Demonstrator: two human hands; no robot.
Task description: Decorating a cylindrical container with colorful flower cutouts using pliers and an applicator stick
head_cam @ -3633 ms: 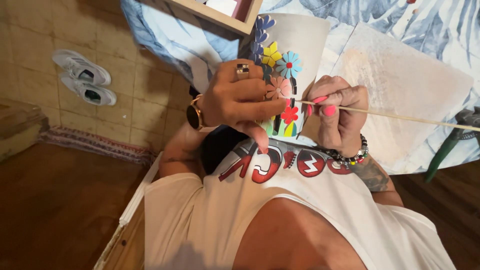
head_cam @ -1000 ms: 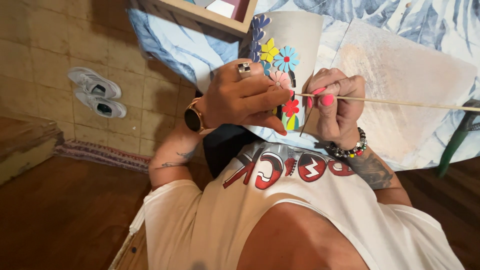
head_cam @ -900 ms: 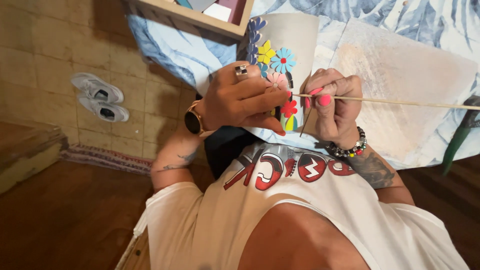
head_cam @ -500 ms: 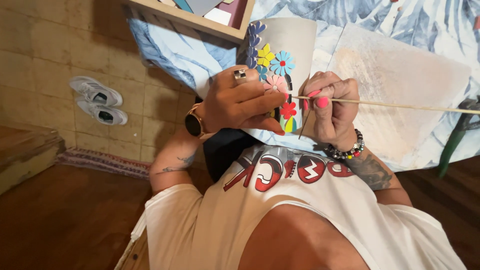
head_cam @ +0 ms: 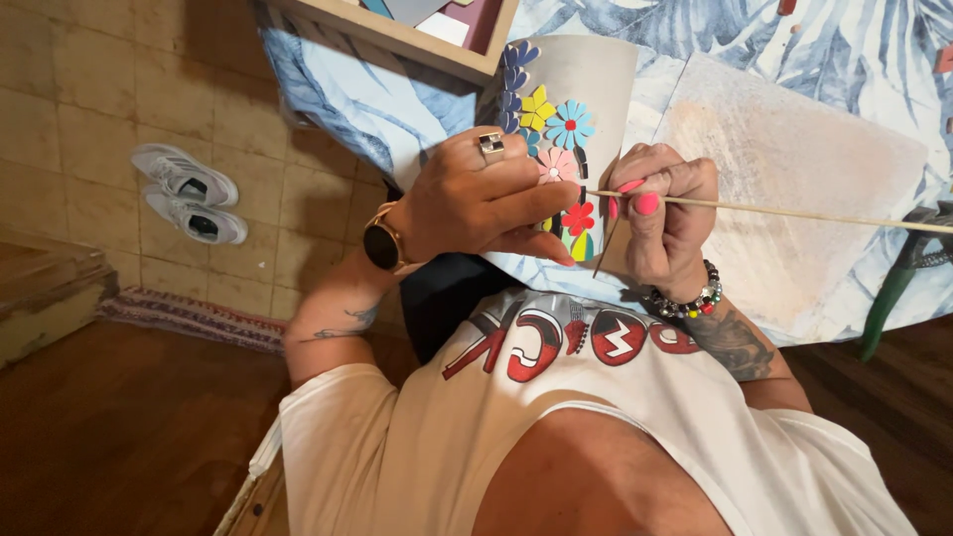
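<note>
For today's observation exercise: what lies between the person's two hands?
In the head view, the pot's flower mosaic sits between the left hand and right hand; the red flower fills the gap, under the stick.

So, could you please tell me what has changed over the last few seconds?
Very little: only the view drifted slightly, nothing was picked up or let go. The left hand still steadies the flowered pot, and the right hand still holds the thin stick at the flowers. The shoes stay on the tiles.
</note>
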